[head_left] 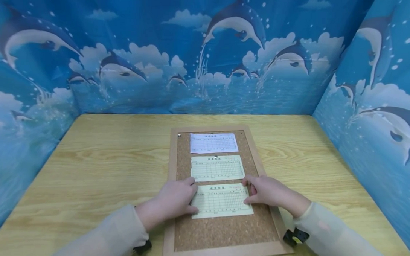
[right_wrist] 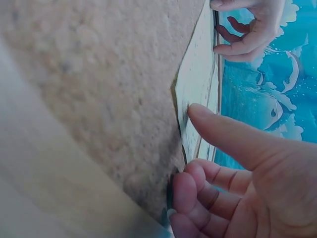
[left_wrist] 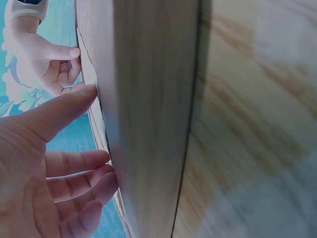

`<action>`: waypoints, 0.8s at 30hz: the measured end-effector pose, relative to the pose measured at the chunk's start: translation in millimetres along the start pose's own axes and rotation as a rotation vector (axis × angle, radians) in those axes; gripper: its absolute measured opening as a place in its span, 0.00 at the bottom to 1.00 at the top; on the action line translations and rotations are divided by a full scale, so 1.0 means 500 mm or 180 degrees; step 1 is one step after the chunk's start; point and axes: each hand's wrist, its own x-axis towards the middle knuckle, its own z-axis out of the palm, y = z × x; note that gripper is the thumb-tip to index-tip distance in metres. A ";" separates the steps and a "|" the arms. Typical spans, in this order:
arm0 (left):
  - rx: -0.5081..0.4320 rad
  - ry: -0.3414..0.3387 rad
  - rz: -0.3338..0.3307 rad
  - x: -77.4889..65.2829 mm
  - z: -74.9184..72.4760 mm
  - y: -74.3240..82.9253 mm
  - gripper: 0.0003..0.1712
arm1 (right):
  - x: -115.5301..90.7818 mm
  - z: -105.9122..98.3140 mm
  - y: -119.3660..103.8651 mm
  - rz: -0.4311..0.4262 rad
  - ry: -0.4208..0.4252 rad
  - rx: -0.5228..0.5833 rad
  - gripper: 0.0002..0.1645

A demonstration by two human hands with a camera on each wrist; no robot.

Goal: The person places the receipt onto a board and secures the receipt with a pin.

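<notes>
The lowest pale green printed slip (head_left: 221, 206) lies on a framed cork board (head_left: 225, 232). My left hand (head_left: 175, 197) touches its left edge, thumb near the lower corner and fingers higher up. Against the right edge rests my right hand (head_left: 269, 189), its fingers at the upper corner and thumb lower down. The right wrist view shows the right thumb (right_wrist: 203, 113) on the paper and the other fingers bent beside it. In the left wrist view, the left thumb (left_wrist: 84, 96) and fingers are spread apart along the board's raised side.
Above it on the board are another green slip (head_left: 217, 169) and a white-lilac slip (head_left: 214, 143), each with a pin at its top edge. Another pin (head_left: 179, 135) sits in the board's top left corner. Dolphin-print cloth (head_left: 204, 94) surrounds the wooden table (head_left: 118, 157).
</notes>
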 end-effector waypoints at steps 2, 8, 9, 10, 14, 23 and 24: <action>-0.0001 0.0001 -0.0012 0.000 0.000 0.001 0.26 | 0.001 -0.004 0.001 -0.0023 0.0004 0.0008 0.24; 0.0033 0.0021 -0.0024 -0.001 0.002 0.001 0.27 | 0.004 -0.015 0.006 -0.0066 0.0066 0.0083 0.21; 0.0034 0.0020 -0.0026 -0.001 0.001 0.001 0.27 | 0.005 -0.016 0.007 -0.0079 0.0089 0.0099 0.21; 0.0033 0.0017 -0.0028 -0.002 0.001 0.001 0.27 | 0.006 -0.019 0.008 -0.0097 0.0114 0.0123 0.20; 0.0033 -0.0007 -0.0042 -0.001 0.000 0.002 0.28 | 0.016 -0.027 0.014 -0.0220 0.0215 0.0271 0.16; -0.0013 -0.0097 -0.0084 0.000 -0.002 0.005 0.29 | 0.074 -0.042 0.029 -0.0414 0.0514 0.1165 0.12; -0.0014 -0.0103 -0.0084 0.000 -0.002 0.005 0.29 | 0.083 -0.044 0.029 -0.0376 0.0540 0.1314 0.13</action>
